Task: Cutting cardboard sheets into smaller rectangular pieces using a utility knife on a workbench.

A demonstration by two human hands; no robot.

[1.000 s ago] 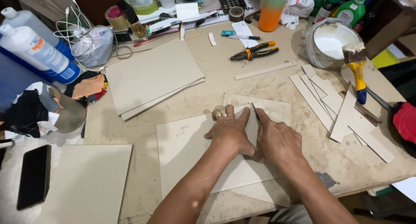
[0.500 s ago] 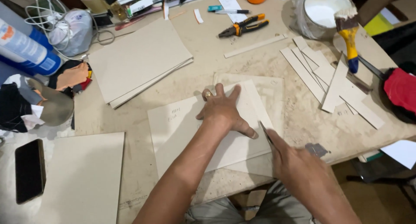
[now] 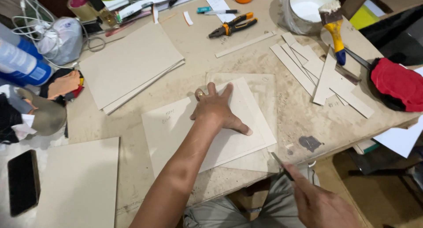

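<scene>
Right hand (image 3: 324,203) with knife (image 3: 282,165) has pulled off the cardboard sheet (image 3: 176,129).

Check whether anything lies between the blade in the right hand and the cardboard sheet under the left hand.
Nothing visible does. The right hand holds the blade just off the table edge, beside the cardboard sheet that the left hand presses flat.

head-worn view, looking steeply down, close over cluttered worktable (image 3: 273,122)
</scene>
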